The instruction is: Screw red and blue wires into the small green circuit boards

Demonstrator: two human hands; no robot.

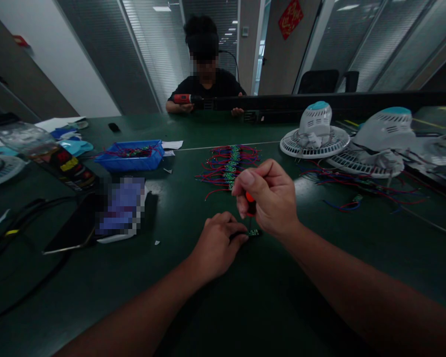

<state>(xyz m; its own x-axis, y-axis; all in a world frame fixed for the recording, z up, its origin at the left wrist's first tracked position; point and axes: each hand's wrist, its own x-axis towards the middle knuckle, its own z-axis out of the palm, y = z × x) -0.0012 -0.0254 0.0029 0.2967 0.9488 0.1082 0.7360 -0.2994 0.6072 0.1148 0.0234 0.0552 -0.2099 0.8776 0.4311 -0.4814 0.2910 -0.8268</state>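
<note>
A small green circuit board (254, 232) lies near the middle of the table, its left end between the fingertips of my left hand (220, 241). My right hand (270, 198) is wrapped round a screwdriver (250, 197) with a red and black handle. The screwdriver's thin shaft points down at the board; whether the tip touches it I cannot tell. Just beyond my hands, a row of green circuit boards (231, 168) with red and blue wires runs away from me along the table.
A blue bin (131, 162) holds wired parts at left, near a phone (72, 225) and a tilted bottle (48, 151). White fan housings (315, 141) and loose wired boards (358, 198) lie at right. Across the table, a person (207, 82) holds a red power driver (182, 98).
</note>
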